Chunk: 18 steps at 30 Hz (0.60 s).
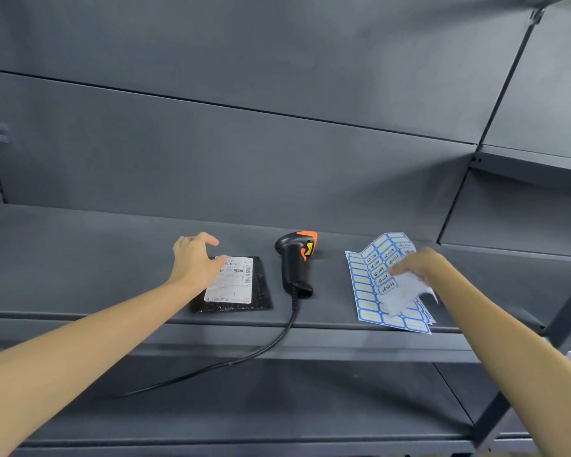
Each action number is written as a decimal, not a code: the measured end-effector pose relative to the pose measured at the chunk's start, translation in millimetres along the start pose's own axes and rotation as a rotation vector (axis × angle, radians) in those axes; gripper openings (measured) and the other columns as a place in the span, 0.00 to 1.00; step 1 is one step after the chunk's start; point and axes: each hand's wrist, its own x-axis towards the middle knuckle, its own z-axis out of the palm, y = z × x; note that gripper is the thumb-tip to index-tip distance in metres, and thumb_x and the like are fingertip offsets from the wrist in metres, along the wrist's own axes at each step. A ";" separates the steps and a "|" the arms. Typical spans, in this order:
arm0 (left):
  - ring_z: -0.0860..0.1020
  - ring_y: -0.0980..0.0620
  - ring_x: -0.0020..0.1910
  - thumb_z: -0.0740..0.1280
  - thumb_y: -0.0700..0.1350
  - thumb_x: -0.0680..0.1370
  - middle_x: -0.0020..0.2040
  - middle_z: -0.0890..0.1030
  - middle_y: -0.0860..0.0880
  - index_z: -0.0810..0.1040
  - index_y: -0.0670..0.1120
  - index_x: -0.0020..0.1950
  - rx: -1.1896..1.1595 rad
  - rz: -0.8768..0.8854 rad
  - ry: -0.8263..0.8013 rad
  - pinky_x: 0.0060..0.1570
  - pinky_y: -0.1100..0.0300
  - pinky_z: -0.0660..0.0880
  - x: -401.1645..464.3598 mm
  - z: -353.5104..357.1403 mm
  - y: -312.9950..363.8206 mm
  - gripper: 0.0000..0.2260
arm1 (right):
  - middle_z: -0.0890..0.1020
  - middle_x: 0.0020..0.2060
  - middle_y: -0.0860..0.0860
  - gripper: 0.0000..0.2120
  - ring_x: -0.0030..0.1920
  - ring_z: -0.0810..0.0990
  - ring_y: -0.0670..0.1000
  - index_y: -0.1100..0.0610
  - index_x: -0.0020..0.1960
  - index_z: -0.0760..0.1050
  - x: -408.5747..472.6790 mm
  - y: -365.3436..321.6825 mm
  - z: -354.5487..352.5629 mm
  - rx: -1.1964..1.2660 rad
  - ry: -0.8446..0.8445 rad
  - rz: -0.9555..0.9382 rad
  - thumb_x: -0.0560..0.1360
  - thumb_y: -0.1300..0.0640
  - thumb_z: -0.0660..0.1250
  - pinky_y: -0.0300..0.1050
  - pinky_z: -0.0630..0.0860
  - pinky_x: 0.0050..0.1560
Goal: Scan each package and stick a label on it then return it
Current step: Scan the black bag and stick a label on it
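Shelf [80,245] carries black package [233,285], scanner [295,262], label sheets [373,291]. Left hand [195,262] hovers over package, fingers loosely spread, holding nothing. Right hand [416,263] pinches the upper sheet.

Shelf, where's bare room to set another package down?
Free: the shelf left of the left hand and black package. Narrower gap between scanner and label sheets. Crowded: the right, where the right hand works the sheets.
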 end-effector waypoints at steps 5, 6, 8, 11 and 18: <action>0.71 0.49 0.63 0.70 0.47 0.76 0.62 0.75 0.49 0.75 0.47 0.59 -0.235 -0.024 -0.029 0.58 0.57 0.67 -2.8 -0.3 16.1 0.14 | 0.83 0.51 0.62 0.20 0.51 0.83 0.61 0.67 0.57 0.77 -33.7 -41.5 3.4 0.450 -0.140 -0.205 0.66 0.67 0.76 0.59 0.78 0.57; 0.74 0.51 0.60 0.71 0.49 0.75 0.60 0.76 0.50 0.75 0.47 0.59 -0.319 -0.055 -0.049 0.55 0.58 0.69 -2.7 -1.0 21.0 0.14 | 0.83 0.51 0.62 0.19 0.51 0.83 0.61 0.67 0.57 0.78 -42.3 -51.7 7.9 0.514 -0.203 -0.248 0.67 0.67 0.75 0.59 0.78 0.55; 0.79 0.51 0.54 0.71 0.52 0.75 0.58 0.79 0.48 0.76 0.46 0.57 -0.535 -0.137 -0.126 0.51 0.58 0.74 -1.7 -3.0 31.6 0.15 | 0.84 0.51 0.61 0.17 0.49 0.84 0.60 0.67 0.57 0.78 -58.3 -70.8 20.7 0.619 -0.326 -0.323 0.69 0.68 0.73 0.55 0.81 0.50; 0.83 0.46 0.48 0.69 0.55 0.75 0.55 0.82 0.40 0.74 0.41 0.57 -0.898 -0.285 -0.332 0.47 0.56 0.79 -1.4 -7.2 45.1 0.20 | 0.85 0.48 0.59 0.15 0.44 0.86 0.56 0.66 0.55 0.79 -76.3 -94.8 47.2 0.650 -0.427 -0.395 0.69 0.68 0.73 0.47 0.82 0.39; 0.84 0.48 0.47 0.69 0.46 0.76 0.52 0.84 0.44 0.78 0.43 0.61 -1.116 -0.369 -0.564 0.43 0.58 0.80 -6.9 -12.7 50.3 0.15 | 0.85 0.48 0.58 0.16 0.47 0.85 0.58 0.64 0.56 0.79 -104.0 -132.4 100.0 0.576 -0.596 -0.449 0.69 0.65 0.75 0.50 0.82 0.46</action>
